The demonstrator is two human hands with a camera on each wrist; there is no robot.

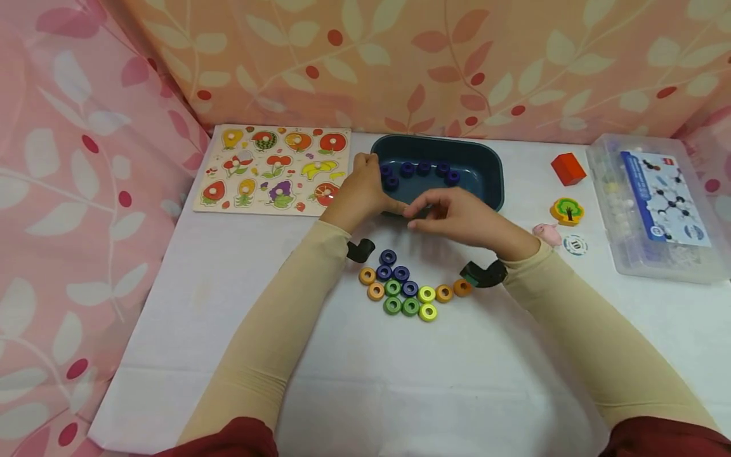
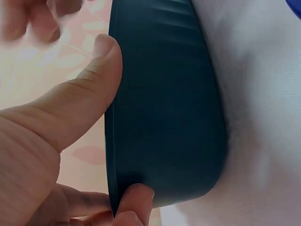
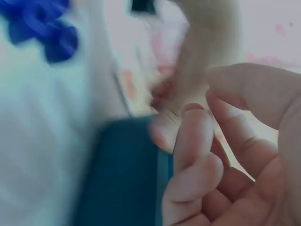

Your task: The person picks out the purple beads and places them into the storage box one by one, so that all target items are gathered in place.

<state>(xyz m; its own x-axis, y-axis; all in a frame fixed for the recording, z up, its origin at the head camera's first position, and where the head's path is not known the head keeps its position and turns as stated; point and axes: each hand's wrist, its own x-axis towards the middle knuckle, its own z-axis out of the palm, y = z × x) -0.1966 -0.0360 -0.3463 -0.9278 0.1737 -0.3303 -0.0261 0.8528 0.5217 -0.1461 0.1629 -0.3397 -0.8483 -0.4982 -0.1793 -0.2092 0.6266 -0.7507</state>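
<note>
A dark teal tray (image 1: pixel 492 185) stands at the back of the white table with several blue rings (image 1: pixel 424 169) inside. My left hand (image 1: pixel 364 190) grips its near-left corner. In the left wrist view the thumb (image 2: pixel 96 66) lies against the tray wall (image 2: pixel 164 117) by the rim, and a finger curls under the corner. My right hand (image 1: pixel 451 214) hovers at the tray's front rim, almost touching the left thumb. Its fingers (image 3: pixel 195 141) are loosely curled and hold nothing, beside the tray (image 3: pixel 122 179). A cluster of blue, green, orange and yellow rings (image 1: pixel 402 289) lies between my forearms.
A wooden fruit puzzle board (image 1: pixel 274 168) lies left of the tray. To its right are a red block (image 1: pixel 568 169), a tree piece (image 1: pixel 566 211), a pink piece (image 1: pixel 547 233), a round token (image 1: pixel 575 244) and a clear plastic box (image 1: pixel 657 203). Patterned curtains close off the back and left.
</note>
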